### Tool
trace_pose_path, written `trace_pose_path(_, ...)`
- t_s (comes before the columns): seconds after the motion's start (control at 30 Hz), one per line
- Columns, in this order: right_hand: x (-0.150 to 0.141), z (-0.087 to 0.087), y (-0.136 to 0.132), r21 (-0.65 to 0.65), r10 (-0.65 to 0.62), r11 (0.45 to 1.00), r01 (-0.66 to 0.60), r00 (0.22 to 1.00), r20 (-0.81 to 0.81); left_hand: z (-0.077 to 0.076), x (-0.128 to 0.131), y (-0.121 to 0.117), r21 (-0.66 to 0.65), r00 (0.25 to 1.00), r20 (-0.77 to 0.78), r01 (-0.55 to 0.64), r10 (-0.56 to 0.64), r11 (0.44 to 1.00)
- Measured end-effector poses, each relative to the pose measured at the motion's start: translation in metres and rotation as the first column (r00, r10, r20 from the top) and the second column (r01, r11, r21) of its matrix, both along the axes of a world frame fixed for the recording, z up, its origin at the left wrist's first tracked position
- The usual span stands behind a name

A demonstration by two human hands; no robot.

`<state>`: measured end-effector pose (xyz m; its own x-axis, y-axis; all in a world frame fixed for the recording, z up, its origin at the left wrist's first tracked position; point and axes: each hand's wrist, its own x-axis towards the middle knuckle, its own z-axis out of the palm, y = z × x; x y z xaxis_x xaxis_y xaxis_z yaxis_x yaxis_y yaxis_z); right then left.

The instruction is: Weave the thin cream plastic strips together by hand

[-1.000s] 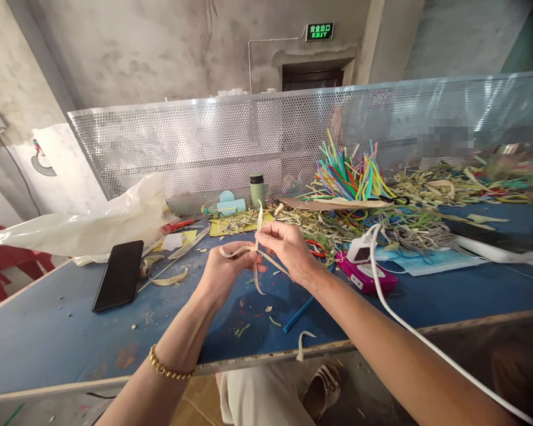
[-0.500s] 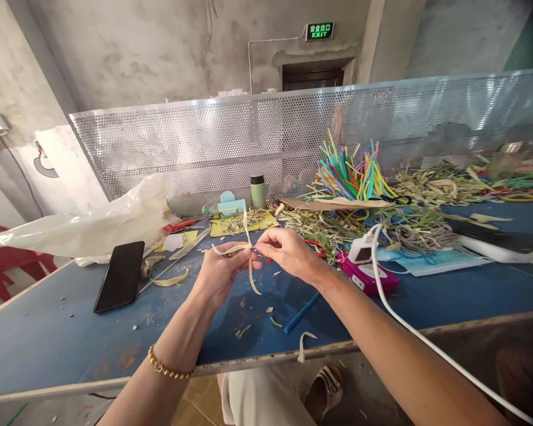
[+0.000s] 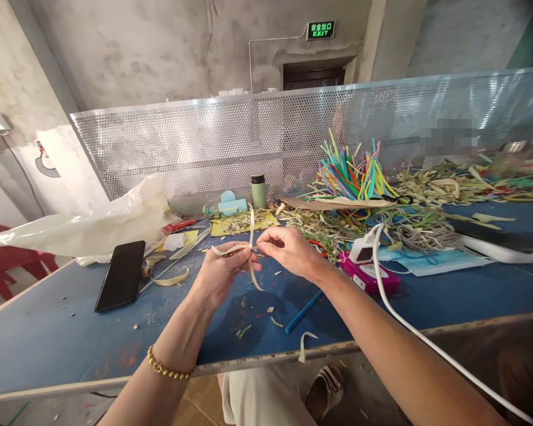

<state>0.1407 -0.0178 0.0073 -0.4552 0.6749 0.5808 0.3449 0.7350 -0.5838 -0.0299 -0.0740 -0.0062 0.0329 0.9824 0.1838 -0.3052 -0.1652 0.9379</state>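
A: what's the left hand [image 3: 225,266] holding?
B: pale, curling, papery-looking strips [image 3: 251,225], crossed, pinched above the blue table [image 3: 57,343]. right hand [image 3: 288,251] looks bunched just right of the cross, can't tell if it's gripping anything

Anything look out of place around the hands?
Yes: a curled pale strip lies over the table's front edge, away from the crossed strips in the left hand; it looks stray. Green scraps lie loose too.
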Motion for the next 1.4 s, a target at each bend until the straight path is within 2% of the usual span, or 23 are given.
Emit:
trace_pose_path(0.07,0.0,0.002,-0.001,0.13,-0.076,0.988,0.088,0.993,-0.094,-0.001,0.002,0.0,0.022,0.996,-0.083,-0.041,0.043,0.999)
trace_pose_path(0.13,-0.002,0.004,-0.003,0.289,-0.112,0.946,0.149,0.984,-0.142,-0.002,0.005,0.0,0.041,0.978,-0.178,-0.102,0.107,0.994)
trace_pose_path(0.2,-0.005,0.004,-0.006,0.383,-0.067,0.921,0.079,0.997,-0.044,-0.003,0.007,0.0,0.065,0.953,-0.258,-0.147,0.159,0.987)
trace_pose_path(0.27,-0.008,0.002,-0.007,0.398,-0.014,0.917,-0.029,0.994,0.105,-0.004,0.009,0.0,0.081,0.939,-0.301,-0.149,0.167,0.986)
trace_pose_path(0.33,-0.01,-0.001,-0.007,0.387,-0.016,0.92,-0.061,0.981,0.191,-0.004,0.01,0.0,0.089,0.936,-0.316,-0.132,0.153,0.987)
trace_pose_path(0.4,-0.01,-0.002,-0.006,0.338,-0.015,0.94,-0.05,0.982,0.189,-0.005,0.01,0.0,0.076,0.941,-0.313,-0.111,0.129,0.991)
trace_pose_path(0.53,-0.008,0.004,-0.007,0.068,0.1,0.993,-0.101,0.995,0.022,-0.007,0.007,0.002,0.076,0.97,-0.234,-0.057,0.074,0.995)
trace_pose_path(0.6,-0.007,0.007,-0.007,-0.046,0.159,0.986,-0.162,0.985,-0.068,-0.008,0.005,0.003,0.107,0.98,-0.194,-0.034,0.054,0.994)
trace_pose_path(0.67,-0.005,0.009,-0.005,-0.089,0.188,0.976,-0.199,0.975,-0.118,-0.009,0.004,0.004,0.126,0.983,-0.182,-0.018,0.041,0.992)
trace_pose_path(0.8,-0.004,0.007,-0.001,-0.09,0.216,0.969,-0.231,0.964,-0.152,-0.009,0.003,0.003,0.132,0.977,-0.212,-0.009,0.037,0.991)
trace_pose_path(0.9,-0.005,0.003,0.001,-0.145,0.219,0.957,-0.25,0.955,-0.198,-0.007,0.004,0.002,0.128,0.968,-0.247,-0.015,0.046,0.992)
trace_pose_path(1.0,-0.007,0.0,0.002,-0.183,0.199,0.953,-0.241,0.954,-0.223,-0.006,0.005,0.001,0.127,0.961,-0.271,-0.018,0.052,0.992)
trace_pose_path(1.17,-0.01,-0.001,0.001,-0.163,0.165,0.967,-0.197,0.968,-0.191,-0.007,0.004,0.002,0.118,0.957,-0.287,-0.015,0.049,0.993)
trace_pose_path(1.3,-0.007,0.004,0.0,-0.074,0.128,0.988,-0.138,0.984,-0.124,-0.008,0.001,0.004,0.119,0.971,-0.238,0.001,0.027,0.993)
trace_pose_path(1.4,-0.002,0.007,0.0,0.028,0.101,0.994,-0.101,0.995,-0.001,-0.009,-0.001,0.005,0.104,0.974,-0.221,-0.037,0.059,0.994)
